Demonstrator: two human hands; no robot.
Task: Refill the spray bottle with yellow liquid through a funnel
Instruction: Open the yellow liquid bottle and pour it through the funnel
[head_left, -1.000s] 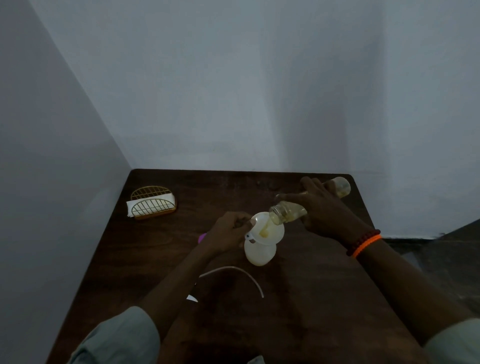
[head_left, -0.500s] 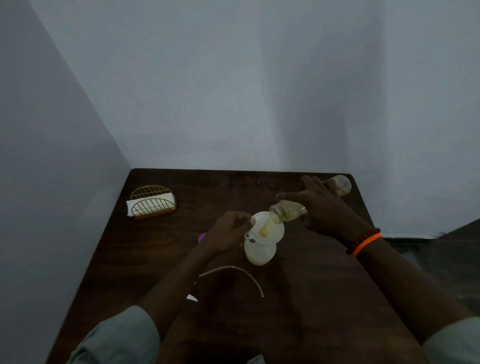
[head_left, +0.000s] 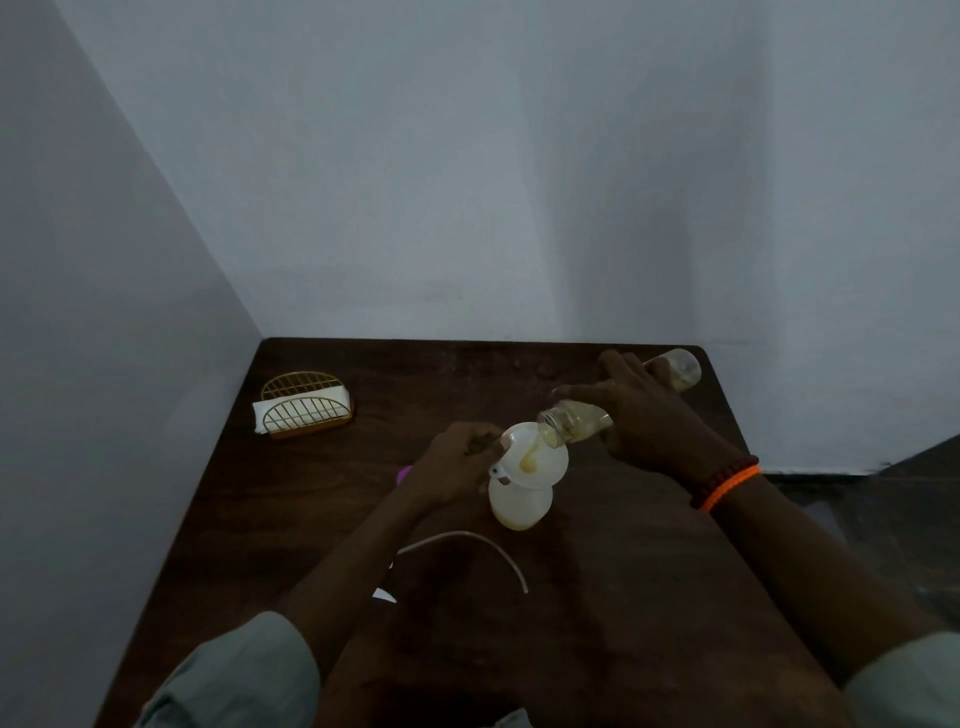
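Observation:
A pale spray bottle body (head_left: 519, 506) stands mid-table with a white funnel (head_left: 532, 457) seated in its neck. My left hand (head_left: 452, 467) is closed on the funnel's left rim. My right hand (head_left: 654, 421) grips a clear bottle (head_left: 569, 423) of yellow liquid, tipped nearly flat with its mouth over the funnel's far edge. Yellow liquid sits in the funnel cone. The white dip tube (head_left: 467, 545) of the spray head curves on the table in front of the bottle; the spray head itself is mostly hidden behind my left forearm.
The dark wooden table (head_left: 597, 597) fills a corner between two pale walls. A gold wire napkin holder (head_left: 306, 405) stands at far left. A small purple object (head_left: 404, 473) peeks out behind my left wrist. The right table edge drops to the floor.
The clear bottle has tilted slightly further over the funnel. Both hands stay where they were.

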